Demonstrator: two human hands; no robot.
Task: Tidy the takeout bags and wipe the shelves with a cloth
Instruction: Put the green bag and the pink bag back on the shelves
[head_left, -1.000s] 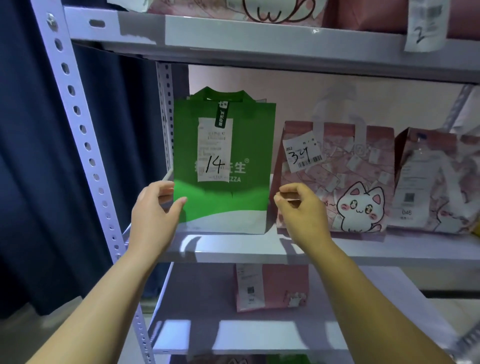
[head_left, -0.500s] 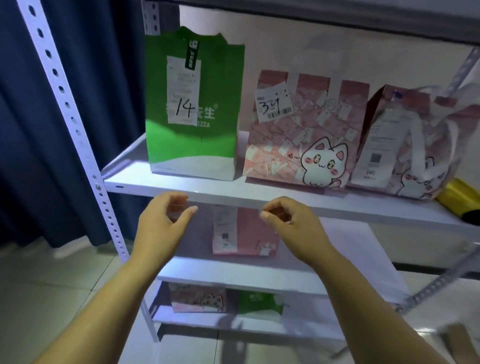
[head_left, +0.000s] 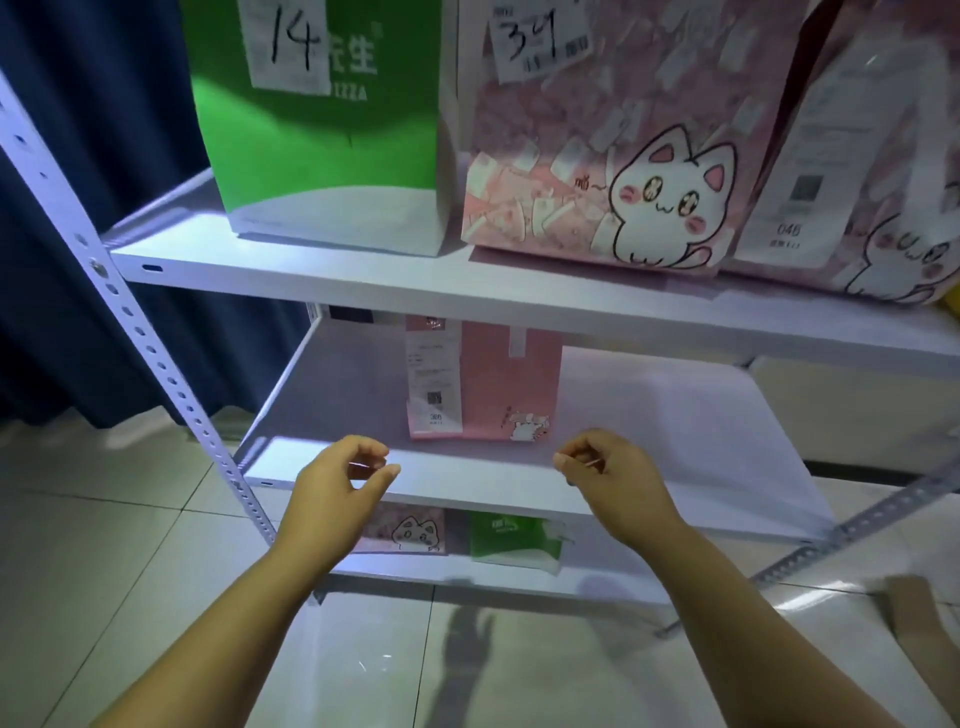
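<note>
A green takeout bag marked 14 (head_left: 332, 130) stands at the left of the upper shelf (head_left: 467, 291). Beside it stand a pink cat bag marked 34 (head_left: 613, 156) and another pink cat bag (head_left: 857, 171). A small pink bag (head_left: 485, 382) stands alone on the shelf below (head_left: 675, 441). My left hand (head_left: 337, 493) and my right hand (head_left: 618, 478) hover in front of that lower shelf's front edge, fingers loosely curled, holding nothing. On the bottom shelf a pink cat bag (head_left: 410, 530) and a small green bag (head_left: 514, 540) show. No cloth is in view.
A perforated white upright (head_left: 150, 353) runs down the left of the rack, with a dark blue curtain (head_left: 93, 156) behind it. Pale floor tiles (head_left: 130, 571) lie below. A diagonal metal brace (head_left: 857, 525) crosses at the right. Something yellow (head_left: 950, 306) peeks in at the right edge.
My hands have let go of the green bag and dropped from the upper shelf to the front of the lower one. The view has tilted downward.
</note>
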